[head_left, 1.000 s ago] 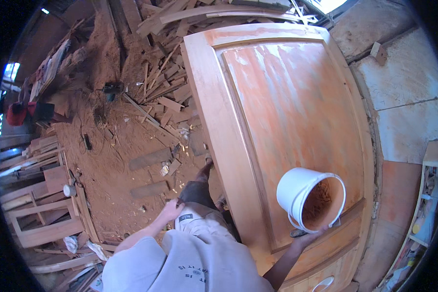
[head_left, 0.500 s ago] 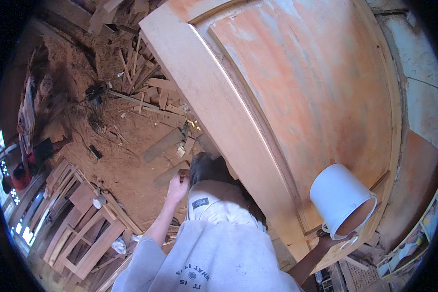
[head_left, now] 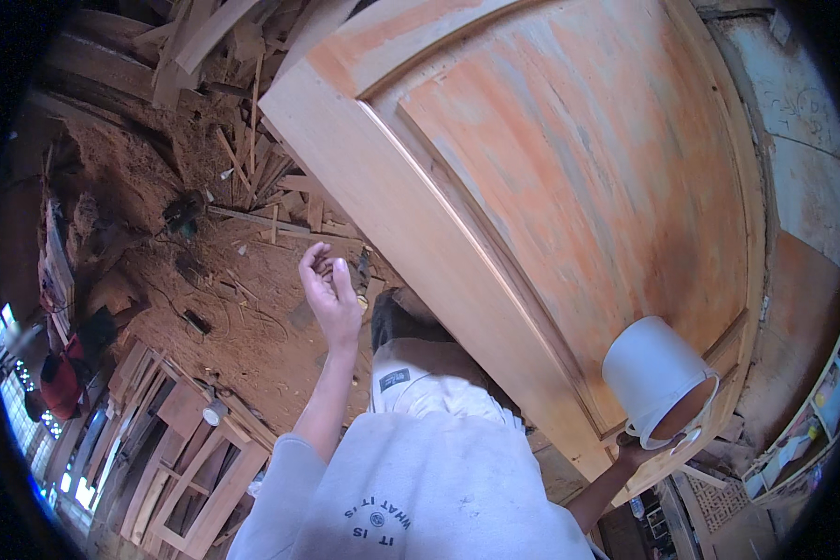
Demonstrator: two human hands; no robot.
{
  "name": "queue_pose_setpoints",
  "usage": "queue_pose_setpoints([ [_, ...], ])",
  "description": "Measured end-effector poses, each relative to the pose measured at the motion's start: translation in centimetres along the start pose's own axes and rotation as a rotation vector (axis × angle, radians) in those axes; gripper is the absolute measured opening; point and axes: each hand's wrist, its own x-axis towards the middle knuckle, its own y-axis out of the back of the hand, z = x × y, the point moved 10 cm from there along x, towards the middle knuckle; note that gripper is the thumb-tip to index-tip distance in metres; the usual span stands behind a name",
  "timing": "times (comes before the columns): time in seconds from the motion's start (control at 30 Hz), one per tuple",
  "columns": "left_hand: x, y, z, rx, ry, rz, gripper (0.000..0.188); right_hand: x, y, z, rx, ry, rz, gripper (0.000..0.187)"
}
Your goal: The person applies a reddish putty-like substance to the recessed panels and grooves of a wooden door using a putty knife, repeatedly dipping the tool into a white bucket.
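In the right hand [head_left: 633,452], a white bucket [head_left: 651,371], tipped on its side with the mouth toward the lower right and the base toward the upper left. Located over the near right part of a panelled wooden door [head_left: 551,177]; cannot tell from this angle whether resting on the wood or just clear of it. Right hand apparently closed at the lower side of the rim; fingers mostly hidden, so exact hold on rim or handle impossible to tell. Left hand [head_left: 334,297] empty, fingers loosely curled, thumb apart, raised above the dusty floor [head_left: 271,345], to the left of the door's long edge and well apart from the bucket.

By the look of it, plastic: probably light when empty, fairly stiff, hard to break, a bit slippery on the smooth round wall. Brown inside the mouth, contents not clear; anything loose likely to slide or spill at such a tilt. Best taken by the rim, with a second hold under the base for steadiness; a poor one-handed hold around the wide middle.

At left, a wooden frame [head_left: 229,495] near a pale can [head_left: 215,412]; farther off, wood scraps [head_left: 299,184] and a person in red [head_left: 63,385], small and blurred.
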Motion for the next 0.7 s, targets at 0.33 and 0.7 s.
queue_pose_setpoints([
  [0.33,6.8,-3.0,-0.8,-0.231,0.299,0.464,0.050,-0.8,-3.2,0.5,-0.051,-0.051,-0.049,0.083],
  [0.7,7.8,-5.0,1.6,-0.060,0.245,0.393,0.049,-5.2,-7.9,0.6,-0.177,-0.013,0.082,0.081],
])
